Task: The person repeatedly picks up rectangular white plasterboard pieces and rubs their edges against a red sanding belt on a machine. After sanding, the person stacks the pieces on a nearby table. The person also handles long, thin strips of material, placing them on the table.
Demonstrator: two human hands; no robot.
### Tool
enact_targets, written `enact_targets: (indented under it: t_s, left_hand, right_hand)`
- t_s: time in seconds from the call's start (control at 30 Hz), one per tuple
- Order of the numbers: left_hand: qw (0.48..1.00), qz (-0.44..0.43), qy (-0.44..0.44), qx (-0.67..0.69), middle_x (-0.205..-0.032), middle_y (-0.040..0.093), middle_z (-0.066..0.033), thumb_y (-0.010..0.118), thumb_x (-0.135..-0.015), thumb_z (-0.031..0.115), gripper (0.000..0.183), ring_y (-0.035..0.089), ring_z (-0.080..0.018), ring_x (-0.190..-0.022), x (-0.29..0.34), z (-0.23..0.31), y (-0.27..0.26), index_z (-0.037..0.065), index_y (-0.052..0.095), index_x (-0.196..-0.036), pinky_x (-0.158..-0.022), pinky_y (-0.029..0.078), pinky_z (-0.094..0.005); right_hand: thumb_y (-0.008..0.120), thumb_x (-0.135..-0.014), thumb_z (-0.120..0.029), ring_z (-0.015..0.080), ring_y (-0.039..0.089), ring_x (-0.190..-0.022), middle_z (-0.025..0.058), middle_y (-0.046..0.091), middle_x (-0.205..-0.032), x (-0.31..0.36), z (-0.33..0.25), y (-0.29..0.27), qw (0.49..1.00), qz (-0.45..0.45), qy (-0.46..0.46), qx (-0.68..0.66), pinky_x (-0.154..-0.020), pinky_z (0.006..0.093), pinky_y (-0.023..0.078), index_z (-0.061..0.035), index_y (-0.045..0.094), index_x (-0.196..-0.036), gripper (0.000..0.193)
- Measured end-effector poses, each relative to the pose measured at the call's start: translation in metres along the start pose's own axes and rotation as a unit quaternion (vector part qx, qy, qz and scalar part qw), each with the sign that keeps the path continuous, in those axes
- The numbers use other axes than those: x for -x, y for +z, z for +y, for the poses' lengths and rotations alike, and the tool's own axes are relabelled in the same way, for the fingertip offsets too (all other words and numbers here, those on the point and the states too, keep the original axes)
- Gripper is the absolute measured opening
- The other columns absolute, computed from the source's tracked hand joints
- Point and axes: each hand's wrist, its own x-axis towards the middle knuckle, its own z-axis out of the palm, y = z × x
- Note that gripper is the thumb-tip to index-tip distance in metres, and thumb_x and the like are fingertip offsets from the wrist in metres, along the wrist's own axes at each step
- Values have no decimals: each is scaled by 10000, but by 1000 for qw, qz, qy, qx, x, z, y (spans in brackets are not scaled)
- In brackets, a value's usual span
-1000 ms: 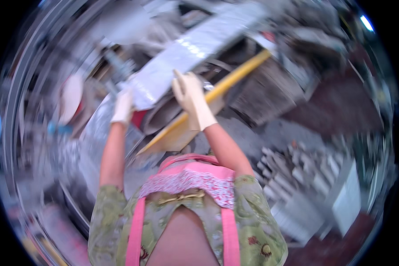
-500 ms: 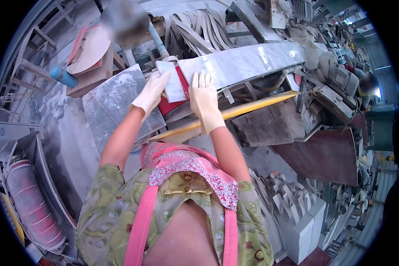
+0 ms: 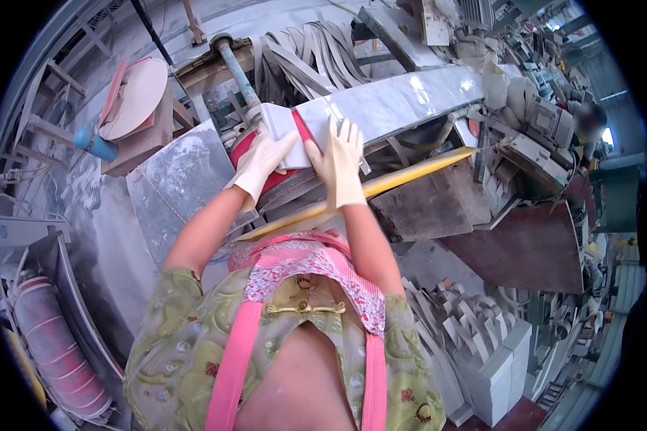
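Observation:
Both my hands wear pale cream gloves. My left hand (image 3: pixel 268 158) grips the near part of a short white marble piece (image 3: pixel 279 118), its thumb on top and other fingers partly hidden. To its right lies a long, glossy white marble slab (image 3: pixel 410 97) with grey veining. My right hand (image 3: pixel 343 154) rests at that slab's near left edge, fingers stretched upward and spread. A red strip (image 3: pixel 301 131) shows in the narrow gap between the two marble pieces, and more red surface appears beneath the short piece.
A yellow bar (image 3: pixel 417 170) runs along the near side. Grey belts (image 3: pixel 305 61) hang behind the slab. A flat grey board (image 3: pixel 183 190) lies at left, beside a blue cylinder (image 3: pixel 97 146). A stack of pale slabs (image 3: pixel 497 373) stands lower right; a person (image 3: pixel 589 123) is far right.
The short marble piece and my left hand have shifted right. My right hand has moved slightly right, its fingers spreading more. The view has shifted a little.

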Motion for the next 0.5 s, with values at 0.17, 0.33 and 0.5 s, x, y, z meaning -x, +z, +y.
enact_targets:
  t_s: [0.17,0.33,0.5]
  left_hand:
    - [996,72,16,49,-1203,678,-164,688,-918,411,693,718,-240,-904,-19,-25,15,6,481,-1440,-563,586,-338]
    - [979,7,113,167,-1119,675,-157,706,-901,377,678,705,-200,-908,-25,-13,22,26,481,-1435,-570,581,-339]
    - [971,55,181,-149,-1207,652,-263,543,-1010,505,631,694,-369,-1062,-101,-33,48,43,492,-1436,-824,598,-462]
  right_hand:
    - [618,-991,-388,517,447,-1410,389,494,-1464,-7,12,7,993,-18,-74,88,-1212,569,319,104,469,-1475,705]
    - [509,-1058,-253,468,644,-1133,330,669,-1216,-35,15,-35,972,-168,37,-162,-949,531,521,63,584,-1292,400]
    - [482,-1070,-289,515,638,-1003,317,690,-1003,-28,2,-37,948,36,8,-315,-862,552,514,31,668,-1152,379]
